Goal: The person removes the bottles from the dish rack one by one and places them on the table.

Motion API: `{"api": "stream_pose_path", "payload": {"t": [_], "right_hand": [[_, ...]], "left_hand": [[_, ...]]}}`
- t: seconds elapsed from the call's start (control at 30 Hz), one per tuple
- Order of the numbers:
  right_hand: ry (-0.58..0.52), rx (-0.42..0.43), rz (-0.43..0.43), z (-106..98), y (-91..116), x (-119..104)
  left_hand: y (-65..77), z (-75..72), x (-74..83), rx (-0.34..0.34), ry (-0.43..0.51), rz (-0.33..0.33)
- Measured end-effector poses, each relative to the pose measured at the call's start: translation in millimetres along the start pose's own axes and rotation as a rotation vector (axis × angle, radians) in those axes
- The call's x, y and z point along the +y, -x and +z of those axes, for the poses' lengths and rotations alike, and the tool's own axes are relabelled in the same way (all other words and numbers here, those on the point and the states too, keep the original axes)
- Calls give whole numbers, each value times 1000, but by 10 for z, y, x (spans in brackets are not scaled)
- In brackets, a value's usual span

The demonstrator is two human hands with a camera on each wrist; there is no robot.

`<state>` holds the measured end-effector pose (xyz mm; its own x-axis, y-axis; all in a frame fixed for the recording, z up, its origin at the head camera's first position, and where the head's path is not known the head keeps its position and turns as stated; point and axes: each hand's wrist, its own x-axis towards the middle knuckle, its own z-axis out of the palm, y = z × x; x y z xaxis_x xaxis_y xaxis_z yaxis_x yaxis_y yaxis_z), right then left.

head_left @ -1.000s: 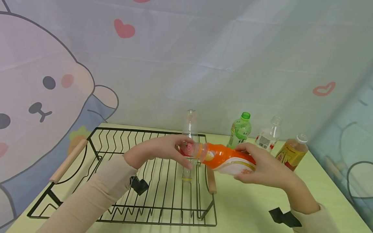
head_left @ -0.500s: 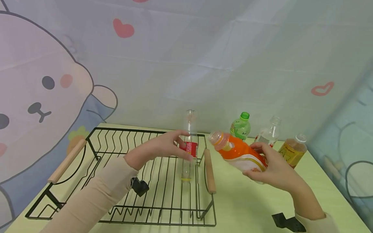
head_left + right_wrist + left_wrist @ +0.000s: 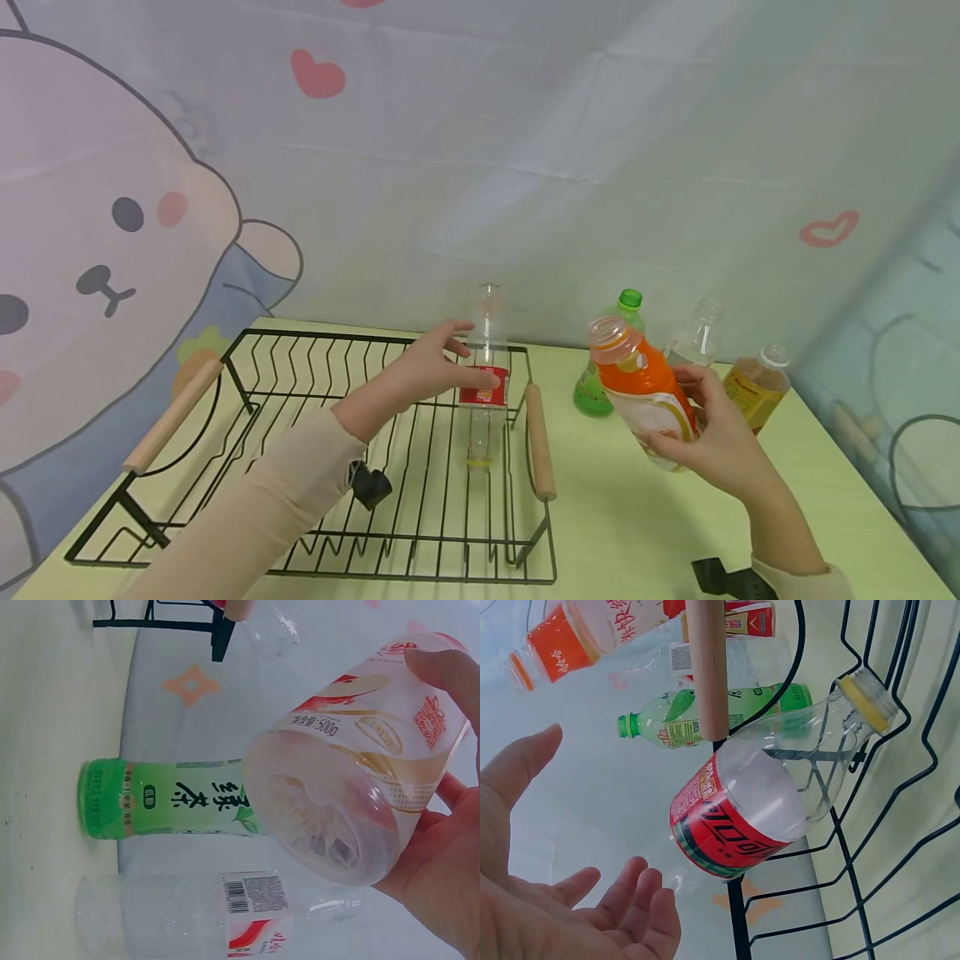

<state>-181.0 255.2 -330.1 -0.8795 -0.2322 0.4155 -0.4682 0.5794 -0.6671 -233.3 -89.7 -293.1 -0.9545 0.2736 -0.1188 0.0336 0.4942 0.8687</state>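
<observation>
My right hand point(image 3: 720, 433) grips an orange-and-white plastic bottle point(image 3: 648, 387) by its lower part, held in the air right of the rack with its uncapped neck tilted up and left. The right wrist view shows the round base of this bottle point(image 3: 330, 817). A clear bottle with a red label point(image 3: 482, 398) stands neck down in the black wire rack point(image 3: 375, 338), its yellow neck ring low among the wires. Beside that bottle is my left hand point(image 3: 420, 367), fingers spread and holding nothing; in the left wrist view a gap separates the hand point(image 3: 592, 900) from the label.
Behind the held bottle stand a green bottle point(image 3: 592, 398) with a green cap, a clear bottle point(image 3: 696, 340) and a bottle with a yellow label point(image 3: 756, 387). A wooden handle point(image 3: 540, 442) rises at the rack's right end. A printed cloth point(image 3: 525, 167) hangs behind the table.
The orange-and-white bottle has moved right, away from the rack and my left hand, and turned from nearly level to more upright. My left hand has released its neck and risen slightly.
</observation>
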Motion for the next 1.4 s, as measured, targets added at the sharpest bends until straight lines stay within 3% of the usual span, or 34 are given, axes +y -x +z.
{"api": "stream_pose_path", "payload": {"t": [0.53, 1.07, 1.4], "right_hand": [[-115, 74, 66, 74, 56, 198], [-117, 176, 168, -26, 102, 439], [-120, 178, 242, -199, 176, 685]], "left_hand": [[-84, 101, -77, 159, 72, -31], [-125, 149, -165, 172, 71, -55], [-122, 165, -214, 153, 62, -62]]}}
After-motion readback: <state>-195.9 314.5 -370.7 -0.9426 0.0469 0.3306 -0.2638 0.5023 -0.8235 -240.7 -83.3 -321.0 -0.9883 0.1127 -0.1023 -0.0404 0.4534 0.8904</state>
